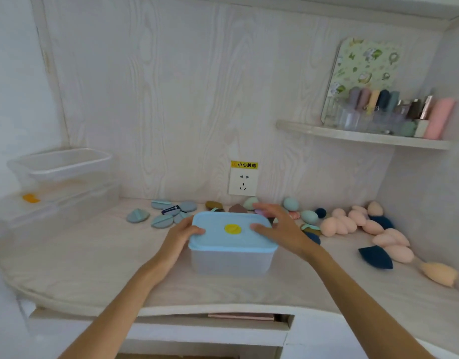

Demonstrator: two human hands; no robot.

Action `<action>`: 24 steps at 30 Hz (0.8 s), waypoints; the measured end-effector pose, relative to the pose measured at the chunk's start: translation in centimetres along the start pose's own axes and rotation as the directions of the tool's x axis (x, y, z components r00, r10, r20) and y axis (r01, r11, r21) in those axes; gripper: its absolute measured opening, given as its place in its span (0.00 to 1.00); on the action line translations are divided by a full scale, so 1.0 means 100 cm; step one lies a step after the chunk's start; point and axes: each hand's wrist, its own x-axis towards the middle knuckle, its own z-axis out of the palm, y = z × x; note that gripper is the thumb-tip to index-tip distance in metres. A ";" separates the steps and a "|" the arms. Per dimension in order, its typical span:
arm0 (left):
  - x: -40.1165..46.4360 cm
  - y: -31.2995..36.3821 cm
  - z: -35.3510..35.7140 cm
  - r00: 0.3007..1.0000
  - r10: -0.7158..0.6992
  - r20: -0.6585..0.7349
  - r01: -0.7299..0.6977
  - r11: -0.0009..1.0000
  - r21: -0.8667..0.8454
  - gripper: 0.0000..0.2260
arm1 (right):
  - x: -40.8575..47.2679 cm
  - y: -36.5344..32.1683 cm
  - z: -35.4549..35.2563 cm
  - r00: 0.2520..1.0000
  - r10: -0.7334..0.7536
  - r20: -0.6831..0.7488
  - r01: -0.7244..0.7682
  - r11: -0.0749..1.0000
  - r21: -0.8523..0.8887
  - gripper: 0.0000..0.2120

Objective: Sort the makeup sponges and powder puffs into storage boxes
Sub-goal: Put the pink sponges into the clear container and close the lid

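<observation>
A clear storage box [231, 261] with a light blue lid [218, 235] and a yellow valve stands mid-counter. My left hand [180, 235] grips the lid's left edge, thumb on top. My right hand [276, 226] lies over the lid's right side with spread fingers, thumb on top. Grey-blue powder puffs [162, 220] lie behind on the left. Pink makeup sponges [365, 225], teal egg sponges [309, 216] and navy puffs [376, 257] are scattered at the right.
Stacked clear boxes [62, 174] with an orange valve lid sit at the far left. A wall socket [243, 182] is behind the box. A shelf [363, 137] at upper right carries bottles, sponges and a floral board. An orange sponge [440, 273] lies far right.
</observation>
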 end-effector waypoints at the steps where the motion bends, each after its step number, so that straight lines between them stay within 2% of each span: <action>1: 0.003 -0.003 0.000 0.999 0.026 -0.023 -0.026 0.999 -0.019 0.19 | 0.000 -0.002 -0.001 0.990 0.029 0.140 -0.033 0.999 0.031 0.30; 2: 0.004 -0.006 -0.001 0.998 0.049 -0.029 -0.050 0.999 -0.018 0.18 | 0.001 -0.001 -0.003 0.959 0.041 0.279 -0.053 0.998 0.036 0.36; 4: 0.016 -0.013 -0.003 0.996 0.086 0.000 -0.086 0.996 -0.017 0.16 | 0.009 0.004 -0.013 0.895 0.017 0.445 -0.020 1.000 0.002 0.43; 8: 0.024 -0.020 -0.005 0.991 0.127 0.035 -0.127 0.992 0.000 0.09 | 0.017 0.016 -0.023 0.843 -0.041 0.536 0.072 0.997 -0.036 0.49; 9: 0.023 -0.022 -0.006 0.988 0.142 0.053 -0.142 0.990 0.000 0.08 | 0.017 0.020 -0.021 0.845 -0.065 0.530 0.083 0.996 -0.011 0.47; 10: 0.021 -0.022 -0.007 0.982 0.159 0.099 -0.162 0.987 0.022 0.12 | 0.016 0.021 -0.020 0.857 -0.088 0.508 0.079 0.996 0.039 0.45; 12: 0.018 -0.020 -0.011 0.963 0.180 0.203 -0.206 0.971 0.119 0.34 | 0.015 0.026 -0.015 0.886 -0.116 0.448 0.053 0.987 0.150 0.41; 13: 0.016 -0.019 -0.012 0.954 0.181 0.241 -0.220 0.964 0.148 0.40 | 0.015 0.030 -0.012 0.903 -0.116 0.415 0.041 0.982 0.187 0.42; 14: 0.017 -0.018 -0.013 0.945 0.183 0.271 -0.231 0.960 0.157 0.42 | 0.015 0.031 -0.010 0.921 -0.114 0.373 0.035 0.977 0.212 0.42; 16: 0.017 -0.020 -0.012 0.937 0.177 0.301 -0.227 0.964 0.141 0.37 | 0.015 0.034 -0.008 0.946 -0.104 0.307 0.023 0.966 0.258 0.43; 19: 0.016 -0.022 -0.011 0.945 0.177 0.275 -0.227 0.960 0.162 0.32 | 0.014 0.034 -0.006 0.968 -0.091 0.234 0.010 0.944 0.330 0.39; 23: 0.013 -0.026 -0.007 0.943 0.185 0.278 -0.258 0.932 0.253 0.39 | 0.017 0.034 -0.003 0.985 -0.030 0.169 -0.059 0.866 0.497 0.26; 24: 0.014 -0.027 -0.007 0.944 0.186 0.272 -0.259 0.929 0.263 0.39 | 0.019 0.033 -0.002 0.989 0.005 0.147 -0.091 0.810 0.580 0.29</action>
